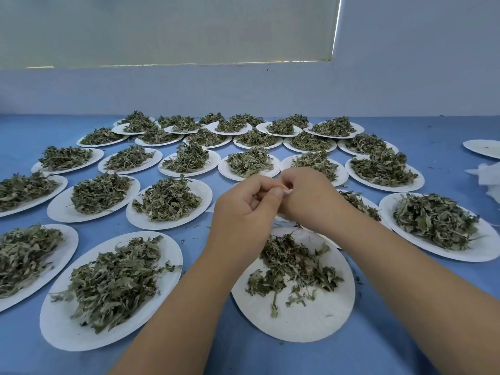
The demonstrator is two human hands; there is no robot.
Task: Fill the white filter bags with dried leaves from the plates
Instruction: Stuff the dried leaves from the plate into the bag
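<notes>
Hands together: left hand [243, 209] and right hand [305, 196] both pinch a white bag [287, 191] over the near plate [297, 320]. I'd spread its mouth wide before adding leaves [292, 263].

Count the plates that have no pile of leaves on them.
1: a near-bare plate at the far right, cropped by the frame edge. The left hand and right hand cover plates in the middle, so another may be hidden.

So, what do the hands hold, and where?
The left hand and right hand pinch, likely, a white filter bag, mostly hidden; which part cannot be told.
</notes>
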